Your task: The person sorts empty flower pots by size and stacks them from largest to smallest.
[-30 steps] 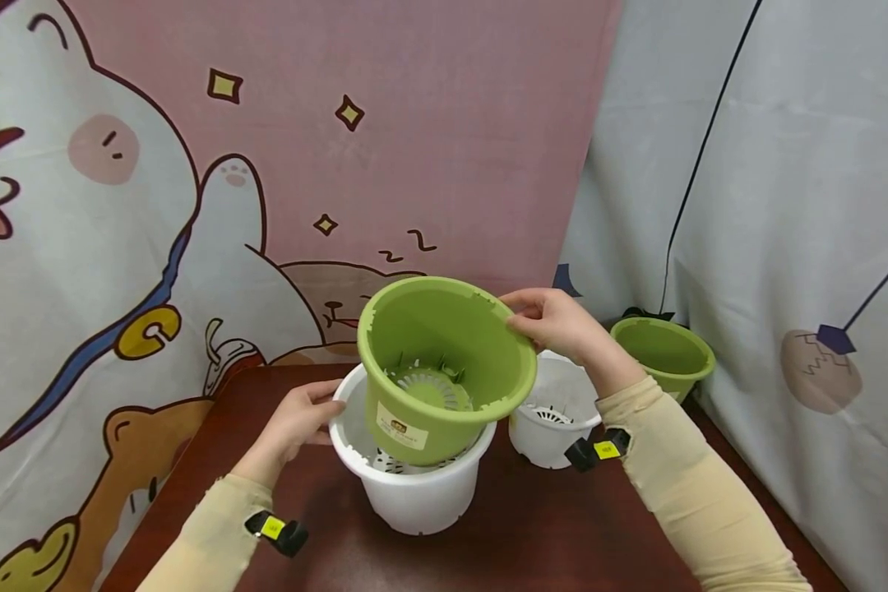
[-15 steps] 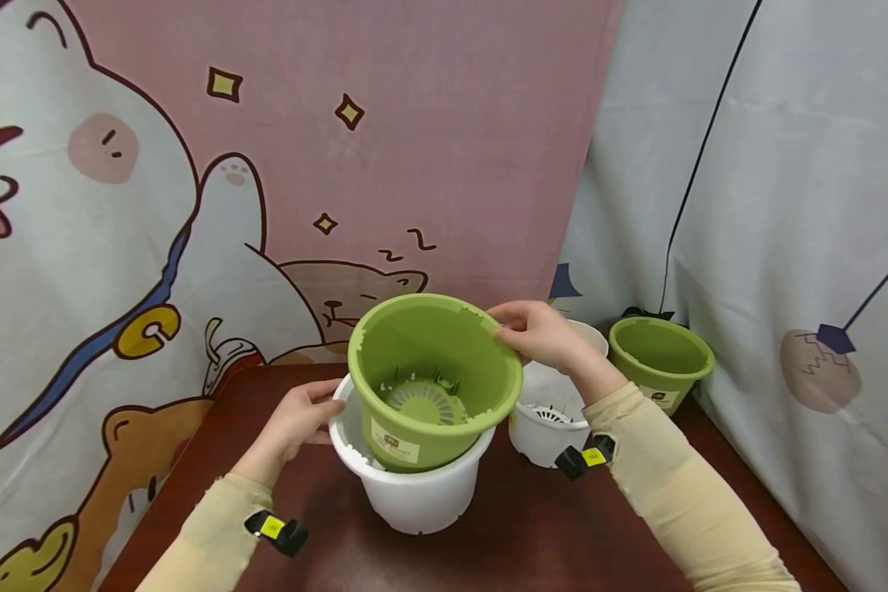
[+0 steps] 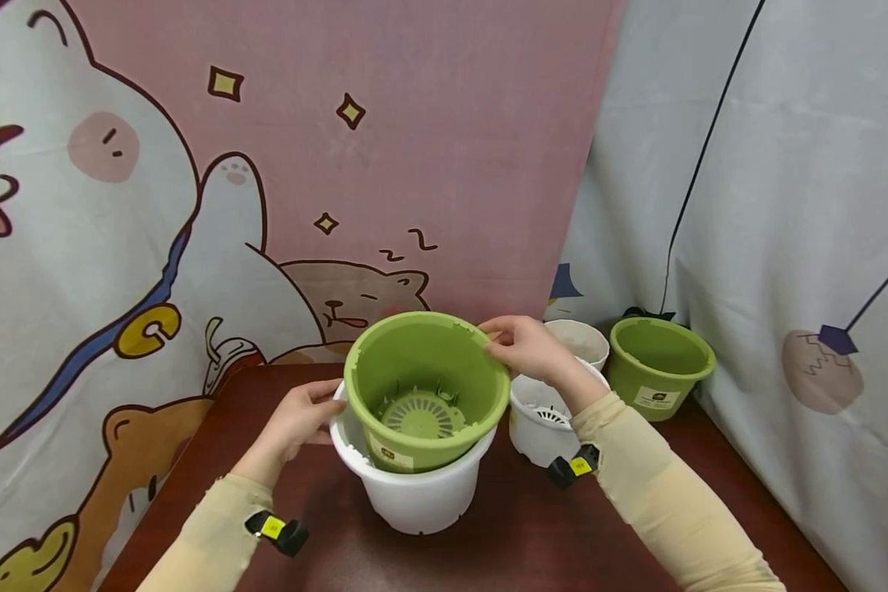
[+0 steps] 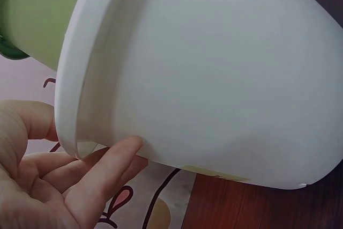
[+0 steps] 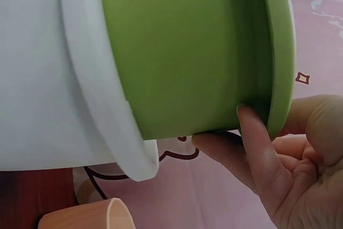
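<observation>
A white plastic flowerpot (image 3: 422, 501) stands upright on the table in the head view. My left hand (image 3: 299, 421) holds its left rim, thumb at the top and fingers against the outer wall (image 4: 214, 79). Partly inside it sits a green flowerpot (image 3: 432, 448) with a slotted base and a paper label, tilted a little. At the green pot's right edge, my right hand (image 3: 527, 349) grips the rim, its fingers along the outside wall (image 5: 182, 52). The green pot's lower part is hidden inside the white one.
Behind my right wrist stands another white flowerpot (image 3: 536, 444) with a slotted base. A smaller white pot (image 3: 579, 341) and a second green flowerpot (image 3: 659, 370) are farther back. Printed cloth (image 3: 429, 164) hangs behind the dark red table (image 3: 562, 526).
My right hand has lowered the green flowerpot, slightly leftward and deeper into the white one, and its tilt has lessened. My left hand has stayed on the white pot's rim.
</observation>
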`<act>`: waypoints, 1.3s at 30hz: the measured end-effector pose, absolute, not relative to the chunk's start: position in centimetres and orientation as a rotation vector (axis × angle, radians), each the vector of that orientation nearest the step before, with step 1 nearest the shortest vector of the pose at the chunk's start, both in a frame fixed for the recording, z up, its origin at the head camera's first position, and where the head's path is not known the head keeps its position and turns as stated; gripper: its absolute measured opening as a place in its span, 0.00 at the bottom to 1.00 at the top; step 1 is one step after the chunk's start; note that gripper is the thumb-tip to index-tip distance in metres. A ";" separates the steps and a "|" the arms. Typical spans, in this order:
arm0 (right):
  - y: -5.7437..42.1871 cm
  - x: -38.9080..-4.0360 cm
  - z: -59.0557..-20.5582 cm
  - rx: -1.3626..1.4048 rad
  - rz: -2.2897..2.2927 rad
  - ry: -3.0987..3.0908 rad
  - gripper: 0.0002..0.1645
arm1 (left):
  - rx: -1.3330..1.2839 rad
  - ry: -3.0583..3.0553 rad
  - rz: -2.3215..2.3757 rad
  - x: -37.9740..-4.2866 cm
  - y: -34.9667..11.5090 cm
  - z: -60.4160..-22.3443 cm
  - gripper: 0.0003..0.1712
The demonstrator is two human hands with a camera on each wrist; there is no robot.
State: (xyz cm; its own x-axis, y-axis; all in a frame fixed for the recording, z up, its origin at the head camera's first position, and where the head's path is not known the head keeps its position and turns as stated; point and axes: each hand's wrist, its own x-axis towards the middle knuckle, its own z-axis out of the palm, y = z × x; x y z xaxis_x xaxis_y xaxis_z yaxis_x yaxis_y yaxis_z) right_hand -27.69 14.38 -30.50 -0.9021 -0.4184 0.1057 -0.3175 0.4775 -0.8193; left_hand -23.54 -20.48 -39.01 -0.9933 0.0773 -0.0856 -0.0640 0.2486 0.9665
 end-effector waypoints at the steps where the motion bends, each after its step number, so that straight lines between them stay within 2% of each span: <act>1: 14.3 -27.7 -30.6 -0.649 -1.407 2.608 0.22 | 0.014 2.387 1.859 -23.5 -20.5 -39.0 0.28; 27: 12.8 -28.6 -32.7 -0.706 -1.233 2.802 0.18 | 0.051 2.342 1.863 -23.3 -20.8 -38.8 0.28; 39: 11.8 -28.9 -33.2 -0.894 -0.818 3.155 0.13 | 0.100 2.296 1.885 -23.3 -21.0 -38.8 0.29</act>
